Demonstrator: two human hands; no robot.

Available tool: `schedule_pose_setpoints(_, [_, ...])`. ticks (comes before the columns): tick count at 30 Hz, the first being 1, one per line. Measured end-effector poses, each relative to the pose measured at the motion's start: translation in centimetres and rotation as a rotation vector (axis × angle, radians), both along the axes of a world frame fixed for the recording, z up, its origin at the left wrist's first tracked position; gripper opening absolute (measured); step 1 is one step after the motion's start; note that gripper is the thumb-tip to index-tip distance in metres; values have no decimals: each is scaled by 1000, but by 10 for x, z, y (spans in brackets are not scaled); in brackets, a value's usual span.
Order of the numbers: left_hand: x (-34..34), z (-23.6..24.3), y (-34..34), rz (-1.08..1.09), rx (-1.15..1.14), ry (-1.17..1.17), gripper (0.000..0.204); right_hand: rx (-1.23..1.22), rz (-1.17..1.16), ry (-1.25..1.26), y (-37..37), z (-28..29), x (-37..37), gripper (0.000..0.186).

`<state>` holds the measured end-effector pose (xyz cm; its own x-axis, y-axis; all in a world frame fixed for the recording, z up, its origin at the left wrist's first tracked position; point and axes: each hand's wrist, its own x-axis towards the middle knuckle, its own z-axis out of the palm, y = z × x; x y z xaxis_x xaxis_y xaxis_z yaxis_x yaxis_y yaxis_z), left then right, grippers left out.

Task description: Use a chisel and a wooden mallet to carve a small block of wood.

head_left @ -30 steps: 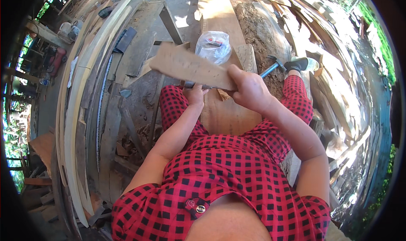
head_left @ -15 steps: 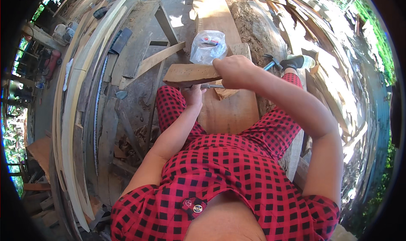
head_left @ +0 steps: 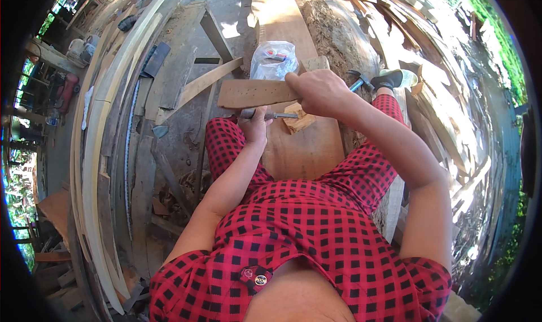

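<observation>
My right hand (head_left: 316, 93) grips one end of a flat wooden block (head_left: 248, 94), raised crosswise above the plank. Just under it, my left hand (head_left: 256, 121) is closed on the handle of a chisel-like tool (head_left: 247, 113), whose narrow metal part points right toward a small rough piece of pale wood (head_left: 299, 120). That piece lies on the wide plank (head_left: 302, 152) between my legs, in front of a thicker wood block partly hidden by my right hand. A clear plastic bag (head_left: 271, 59) with something inside sits farther along the plank.
A hammer (head_left: 358, 81) lies to the right near my foot. Long boards and strips (head_left: 101, 152) run along the left, with a wooden frame (head_left: 217, 39) beside them. Loose wood (head_left: 451, 124) is piled at the right. A red machine (head_left: 65, 93) stands at the far left.
The wooden block in my right hand has swung level and a little downward and rightward from its blurred, tilted position. My left hand with the tool has shifted slightly left.
</observation>
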<state>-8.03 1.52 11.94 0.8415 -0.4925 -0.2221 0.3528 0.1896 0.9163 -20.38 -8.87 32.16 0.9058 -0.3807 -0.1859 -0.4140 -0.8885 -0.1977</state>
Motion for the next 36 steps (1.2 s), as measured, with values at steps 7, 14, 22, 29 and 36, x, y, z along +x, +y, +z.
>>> schedule_pose_setpoints(7, [34,-52,25,44,42,386,22,235,-355,-249,-6,-69,-52,35])
schedule_pose_setpoints(14, [29,-21,8,0,107,366,30,1132,-1081,-418,16,-179,-104,24])
schedule_pose_setpoints(22, [-1,40,-44,-498,67,-402,16,1352,-1182,-478,28,-201,-111,22])
schedule_pose_setpoints(29, [-18,43,-71,-517,268,-784,28,1280,-1159,-384,31,-202,-107,23])
schedule_pose_setpoints(36, [-37,63,-74,-504,235,-1015,31,1301,-1163,-408,30,-203,-108,24])
